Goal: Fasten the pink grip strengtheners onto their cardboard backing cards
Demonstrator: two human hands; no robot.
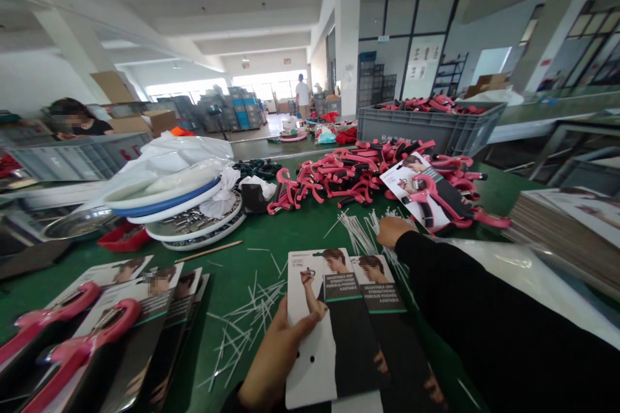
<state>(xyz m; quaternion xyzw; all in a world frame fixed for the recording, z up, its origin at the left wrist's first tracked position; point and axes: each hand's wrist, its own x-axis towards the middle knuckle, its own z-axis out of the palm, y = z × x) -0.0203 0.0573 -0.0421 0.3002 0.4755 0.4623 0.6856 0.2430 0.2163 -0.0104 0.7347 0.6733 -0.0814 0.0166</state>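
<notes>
My left hand grips the left edge of a printed card, its thumb on the front. A second printed card lies partly behind it. My right hand reaches past the cards to a bundle of white ties; its fingers are curled at the ties, and what they hold is too small to make out. Loose white ties are scattered left of my left hand. Pink hand grips on cards lie at the lower left. Another pink grip on a card rests beyond my right hand.
A heap of pink grips lies ahead on the green table, before a grey crate. Stacked trays and a red dish are at left. Stacked cards stand at right. Two people are farther off.
</notes>
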